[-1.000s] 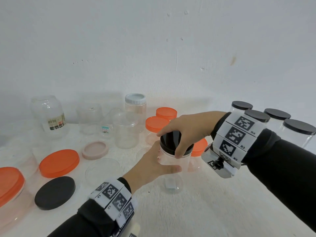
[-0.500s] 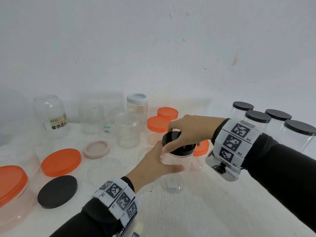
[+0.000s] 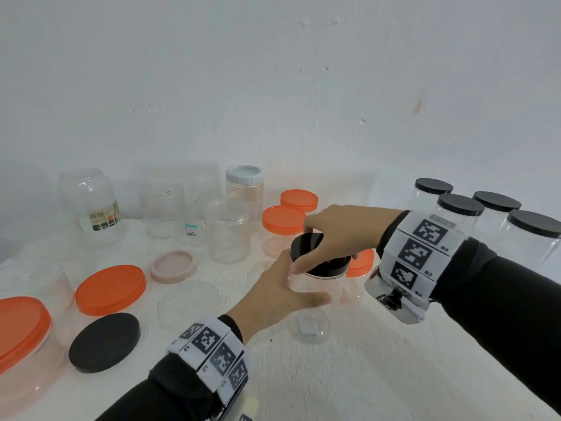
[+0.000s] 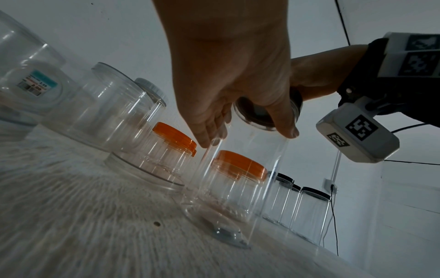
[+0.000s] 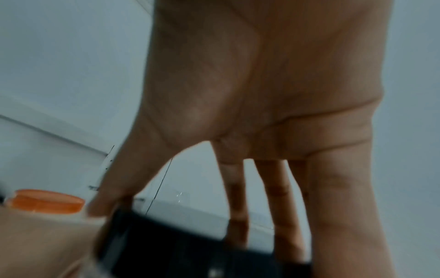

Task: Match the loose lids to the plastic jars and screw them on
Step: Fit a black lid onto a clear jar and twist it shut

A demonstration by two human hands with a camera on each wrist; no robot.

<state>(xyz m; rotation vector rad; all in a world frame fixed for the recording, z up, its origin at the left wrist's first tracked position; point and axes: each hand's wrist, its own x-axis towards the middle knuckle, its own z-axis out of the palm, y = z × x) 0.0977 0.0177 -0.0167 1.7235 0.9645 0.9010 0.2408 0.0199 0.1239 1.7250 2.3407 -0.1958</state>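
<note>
Black sleeves (image 3: 501,302) cover both arms; white wristbands (image 3: 419,253) carry black square-code tags, and a grey camera box (image 3: 394,302) hangs under the right wrist.

You are looking at little readable text. On the right wrist band (image 3: 425,247), the marker tags are showing "R4" and "R3". On the far-left clear jar's price sticker (image 4: 38,84), "2.00" is showing in the left wrist view; its other print is blurring out.

Clear glossy plastic jar (image 3: 315,296), smooth black lid (image 3: 306,243), seemingly rough white tabletop (image 3: 364,375)
</note>
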